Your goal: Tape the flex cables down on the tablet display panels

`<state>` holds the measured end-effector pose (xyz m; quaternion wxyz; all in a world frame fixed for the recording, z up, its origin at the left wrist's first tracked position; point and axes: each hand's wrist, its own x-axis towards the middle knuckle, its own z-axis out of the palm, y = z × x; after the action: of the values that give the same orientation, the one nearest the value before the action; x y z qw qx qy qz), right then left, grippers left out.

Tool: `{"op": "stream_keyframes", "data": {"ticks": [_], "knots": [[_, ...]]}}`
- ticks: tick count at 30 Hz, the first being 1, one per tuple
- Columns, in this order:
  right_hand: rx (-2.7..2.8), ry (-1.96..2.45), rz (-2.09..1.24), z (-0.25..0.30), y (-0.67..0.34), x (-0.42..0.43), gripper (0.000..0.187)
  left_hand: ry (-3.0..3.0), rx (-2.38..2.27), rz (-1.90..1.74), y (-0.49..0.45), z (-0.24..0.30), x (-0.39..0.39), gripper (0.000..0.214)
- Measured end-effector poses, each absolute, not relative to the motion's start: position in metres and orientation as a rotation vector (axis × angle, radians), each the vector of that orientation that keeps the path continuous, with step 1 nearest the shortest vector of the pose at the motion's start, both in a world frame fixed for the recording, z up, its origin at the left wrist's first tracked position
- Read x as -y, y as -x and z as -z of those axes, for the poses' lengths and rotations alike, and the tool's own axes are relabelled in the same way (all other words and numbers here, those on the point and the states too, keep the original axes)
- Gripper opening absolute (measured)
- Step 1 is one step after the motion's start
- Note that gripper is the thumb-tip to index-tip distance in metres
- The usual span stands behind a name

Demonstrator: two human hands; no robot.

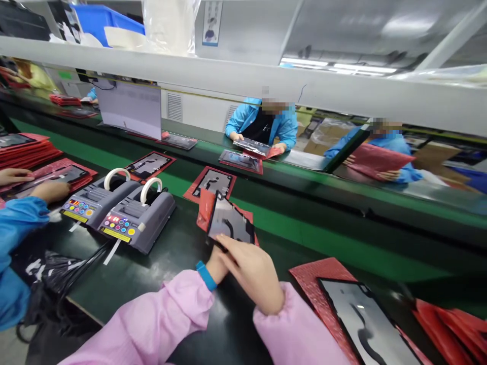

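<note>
A tablet-sized display panel (238,228), silver-grey with a black border and a dark curved ribbon, is tilted up from the bench in front of me. My left hand (218,264), below a blue wristband, is closed at its lower edge, with its fingers mostly hidden. Crossing over it, my right hand (254,269) has its fingers together and its fingertips at the panel's lower left corner. Around and behind the panel shows a red bubble-wrap bag (206,207). Another panel (361,309) lies on a red bubble-wrap sheet (330,271) to my right.
Two grey tape dispensers (158,223) stand left of my hands, tape strips sticking out. A neighbour's blue sleeves (19,223) and a stack of red bags (26,152) are further left. A green conveyor (281,220) carries panels past. Red bags (449,324) lie at right.
</note>
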<state>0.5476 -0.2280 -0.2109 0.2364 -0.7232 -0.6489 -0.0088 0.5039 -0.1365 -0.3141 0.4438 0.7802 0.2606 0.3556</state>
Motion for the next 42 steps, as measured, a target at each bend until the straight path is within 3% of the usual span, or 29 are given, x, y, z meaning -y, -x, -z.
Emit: {"op": "stream_keyframes", "data": {"ticks": [5, 10, 13, 16, 22, 26, 30, 37, 42], "knots": [[1.241, 1.962, -0.133, 0.224, -0.598, 0.257, 0.05, -1.39, -0.588, -0.72, -0.445, 0.289, 0.109, 0.037], [0.867, 1.742, -0.97, 0.281, -0.59, 0.286, 0.054, -0.883, -0.523, -0.367, -0.405, 0.289, 0.108, 0.048], [0.636, 1.615, -1.146, 0.303, -0.565, 0.305, 0.053, -0.973, -0.595, -0.318, -0.394, 0.304, 0.105, 0.051], [0.467, 1.551, -1.044, 0.304, -0.555, 0.32, 0.053, -1.054, -0.632, -0.311, -0.387, 0.316, 0.098, 0.057], [0.24, 1.551, -0.669, 0.285, -0.575, 0.342, 0.055, -1.63, -0.597, -0.405, -0.369, 0.305, 0.102, 0.102], [0.2, 1.569, -0.541, 0.278, -0.584, 0.353, 0.051, -2.161, -0.598, -0.632, -0.362, 0.3, 0.114, 0.089], [0.1, 1.595, -0.493, 0.277, -0.586, 0.357, 0.056, -2.22, -0.556, -0.705, -0.37, 0.312, 0.101, 0.064], [0.207, 1.638, -0.519, 0.303, -0.594, 0.361, 0.061, -2.452, -0.84, -1.16, -0.361, 0.302, 0.104, 0.06], [0.304, 1.659, -0.602, 0.301, -0.587, 0.348, 0.062, -2.648, -0.484, -0.556, -0.35, 0.313, 0.127, 0.049]]}}
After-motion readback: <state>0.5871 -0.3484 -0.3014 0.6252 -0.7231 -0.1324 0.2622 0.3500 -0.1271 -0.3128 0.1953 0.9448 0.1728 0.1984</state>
